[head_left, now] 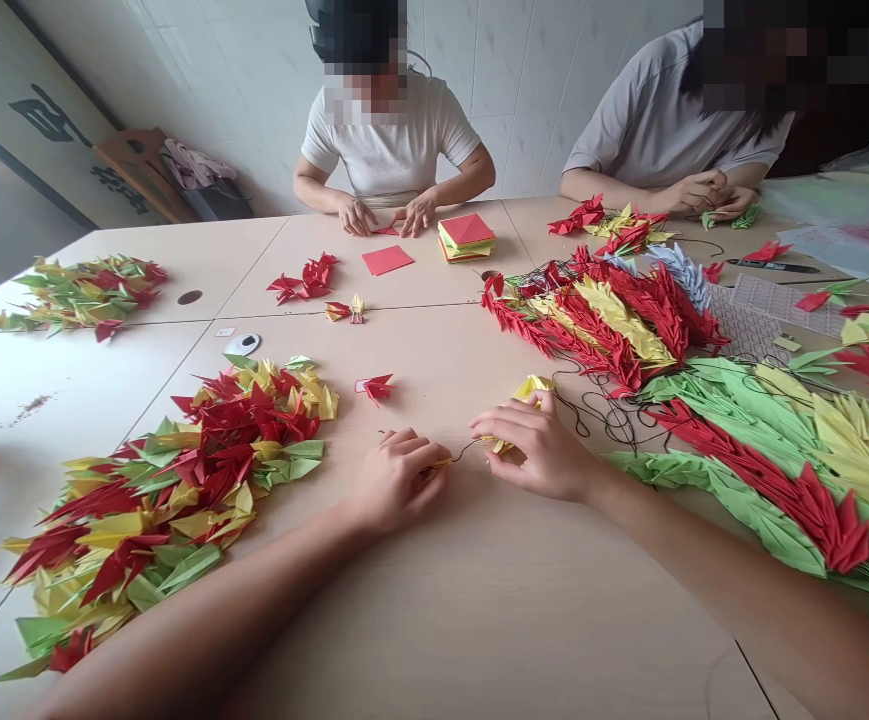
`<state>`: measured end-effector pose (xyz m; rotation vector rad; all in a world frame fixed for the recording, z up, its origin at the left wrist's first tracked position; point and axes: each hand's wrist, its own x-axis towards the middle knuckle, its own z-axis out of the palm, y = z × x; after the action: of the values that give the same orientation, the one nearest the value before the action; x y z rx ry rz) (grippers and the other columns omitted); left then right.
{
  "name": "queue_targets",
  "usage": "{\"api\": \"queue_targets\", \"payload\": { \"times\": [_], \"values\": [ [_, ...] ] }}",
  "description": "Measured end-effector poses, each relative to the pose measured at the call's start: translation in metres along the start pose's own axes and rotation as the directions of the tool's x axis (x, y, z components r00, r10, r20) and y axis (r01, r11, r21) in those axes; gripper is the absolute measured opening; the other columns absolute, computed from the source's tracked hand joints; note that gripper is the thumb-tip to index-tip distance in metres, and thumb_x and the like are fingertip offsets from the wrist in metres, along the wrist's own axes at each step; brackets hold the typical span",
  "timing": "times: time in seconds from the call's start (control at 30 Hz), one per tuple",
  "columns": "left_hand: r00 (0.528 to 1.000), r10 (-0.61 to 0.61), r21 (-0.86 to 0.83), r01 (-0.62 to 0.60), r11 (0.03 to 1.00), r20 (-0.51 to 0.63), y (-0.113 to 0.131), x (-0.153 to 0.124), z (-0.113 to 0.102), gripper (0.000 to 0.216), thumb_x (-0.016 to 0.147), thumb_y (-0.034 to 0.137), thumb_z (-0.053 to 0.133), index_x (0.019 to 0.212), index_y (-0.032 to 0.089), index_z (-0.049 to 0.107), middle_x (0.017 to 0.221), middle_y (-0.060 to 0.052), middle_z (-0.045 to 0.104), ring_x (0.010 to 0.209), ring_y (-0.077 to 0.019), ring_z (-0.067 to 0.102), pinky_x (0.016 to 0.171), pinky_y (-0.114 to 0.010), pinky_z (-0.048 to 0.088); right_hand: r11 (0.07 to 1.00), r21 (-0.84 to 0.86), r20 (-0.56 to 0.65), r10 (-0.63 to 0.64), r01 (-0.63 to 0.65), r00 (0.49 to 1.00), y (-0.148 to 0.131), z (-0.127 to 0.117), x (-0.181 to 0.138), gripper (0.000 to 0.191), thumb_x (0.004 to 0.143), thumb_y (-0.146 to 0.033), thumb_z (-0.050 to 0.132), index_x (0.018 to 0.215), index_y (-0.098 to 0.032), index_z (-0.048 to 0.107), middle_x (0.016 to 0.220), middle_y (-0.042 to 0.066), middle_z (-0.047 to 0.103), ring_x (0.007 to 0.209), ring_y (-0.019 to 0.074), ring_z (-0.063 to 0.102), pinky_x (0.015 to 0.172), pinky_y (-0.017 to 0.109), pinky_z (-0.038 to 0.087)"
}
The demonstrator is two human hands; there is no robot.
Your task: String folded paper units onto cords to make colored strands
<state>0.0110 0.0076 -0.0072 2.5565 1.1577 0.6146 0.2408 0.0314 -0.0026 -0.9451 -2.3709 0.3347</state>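
Note:
My left hand [402, 478] is closed at the middle of the table, its fingertips pinching the end of a black thread [464, 449]. A small yellowish tip shows at those fingers; I cannot tell what it is. The thread runs across to my right hand [543, 445], which is closed around folded yellow paper cranes [533, 387], partly hidden by the fingers. Beyond my left hand lies a single red paper crane [376, 388]. A large heap of loose red, yellow and green cranes [201, 470] spreads left of my hands.
Strung cranes [614, 320] and tangled black thread [614, 425] lie to the right, with green and red strings [764, 460] nearer me. Another crane pile [89, 290] sits far left. Two people work opposite, near stacked square paper [467, 236] and a red sheet [387, 260].

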Motion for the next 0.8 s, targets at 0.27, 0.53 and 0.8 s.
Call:
{"api": "queue_targets", "payload": {
  "times": [0.27,0.53,0.8],
  "values": [
    [0.996,0.094,-0.041,-0.093,0.995,0.012,-0.002,-0.002,0.001,0.017,0.087,0.019,0.049,0.097,0.019,0.063,0.074,-0.002,0.065,0.072,-0.0167,0.054,0.068,-0.029,0.040,0.994,-0.080,0.027,-0.075,0.077,0.997,-0.008,0.005,-0.003,0.012,0.089,-0.035,0.061,0.096,-0.028,0.067,0.109,0.000,0.068,0.098,0.0198,0.055,0.077,0.035,0.022],
    [0.995,0.091,-0.026,-0.092,0.995,-0.030,-0.003,-0.003,0.006,0.015,0.092,0.027,0.050,0.100,0.018,0.059,0.079,-0.004,0.066,0.072,-0.0168,0.059,0.065,-0.028,0.042,0.992,-0.108,0.016,-0.067,0.068,0.998,-0.011,0.008,-0.004,0.018,0.092,-0.040,0.057,0.096,-0.026,0.068,0.100,0.001,0.069,0.097,0.0200,0.054,0.074,0.035,0.021],
    [0.993,0.100,-0.070,-0.104,0.992,-0.061,-0.008,-0.002,0.011,0.047,0.089,0.059,0.048,0.112,0.018,0.043,0.091,-0.007,0.067,0.080,-0.0199,0.064,0.070,-0.030,0.047,0.976,-0.185,-0.033,-0.123,0.115,0.992,-0.021,0.014,-0.005,0.018,0.097,-0.032,0.050,0.102,-0.025,0.066,0.098,0.001,0.070,0.095,0.0186,0.056,0.074,0.036,0.021]
  ]
}}
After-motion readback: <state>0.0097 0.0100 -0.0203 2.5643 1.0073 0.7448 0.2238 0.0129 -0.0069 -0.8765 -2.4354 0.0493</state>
